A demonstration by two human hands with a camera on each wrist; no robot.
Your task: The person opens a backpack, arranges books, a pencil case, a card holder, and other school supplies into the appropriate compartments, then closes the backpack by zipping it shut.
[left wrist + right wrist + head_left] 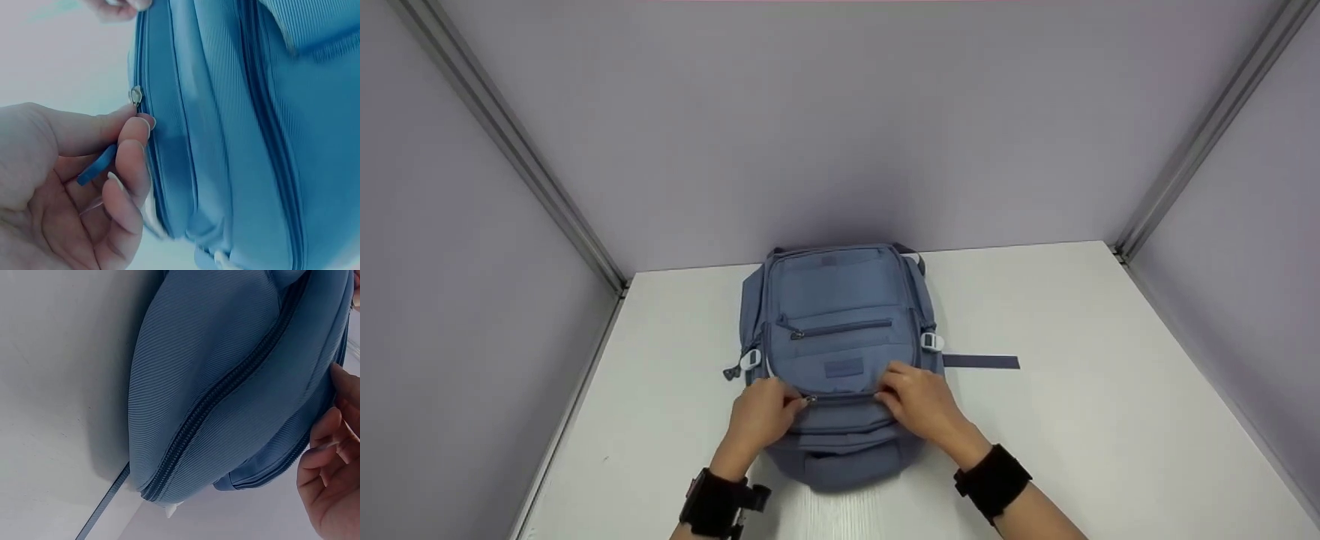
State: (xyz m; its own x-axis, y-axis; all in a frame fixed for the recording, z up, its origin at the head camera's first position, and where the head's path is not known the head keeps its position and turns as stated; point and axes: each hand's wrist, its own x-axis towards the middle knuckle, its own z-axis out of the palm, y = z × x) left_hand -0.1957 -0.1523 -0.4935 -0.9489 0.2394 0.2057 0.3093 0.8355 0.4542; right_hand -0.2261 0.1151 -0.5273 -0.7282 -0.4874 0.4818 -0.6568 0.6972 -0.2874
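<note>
A blue backpack [840, 285] lies front side up on the white table. My left hand [765, 409] pinches a zipper pull between thumb and fingers. In the left wrist view that hand [84, 180] has the pull's blue tab [97, 164] inside its curled fingers, just below the metal slider [135, 94]. At the other end of the same zipper line, my right hand [919, 397] grips the backpack's edge with thumb and fingertips. The right wrist view has this hand [337, 461] at the seam, where its exact contact is partly hidden.
A dark strap [981, 361] stretches from the backpack's right side over the white table [1095, 390]. White buckles [751, 360] sit on both sides of it. A second zipper [844, 328] crosses its front. Grey panels [840, 127] stand behind and at both sides.
</note>
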